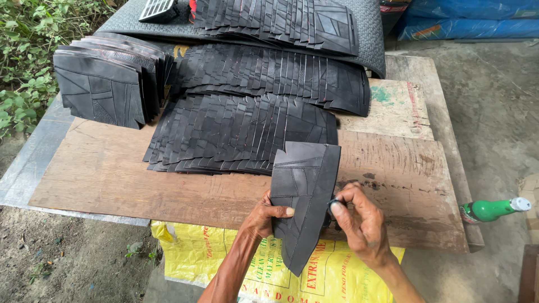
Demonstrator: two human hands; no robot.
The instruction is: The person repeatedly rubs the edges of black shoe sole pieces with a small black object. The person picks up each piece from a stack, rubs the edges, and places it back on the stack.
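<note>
Gripping a flat black rubber piece cut to a tapering wedge shape [303,196], the left hand [263,217] closes its fingers around the piece's left edge, thumb laid across the face. The right hand [359,221] pinches the right edge of the same piece, its fingers curled tight around a small dark object (too hidden to identify). The piece stands upright over the near edge of the worn brown plywood board [112,174], its point hanging down in front of the yellow printed plastic sack [331,275] below the board.

Just behind the piece on the board lies a fanned row of overlapping black rubber pieces [236,134], with two more such rows [269,70] farther back. At the board's far left corner stands an upright stack of the same pieces [104,84]. Off the board's right end, on the concrete ground, lies a green plastic bottle with a white cap [494,209]. Leafy green plants [25,62] grow beyond the board's left side.
</note>
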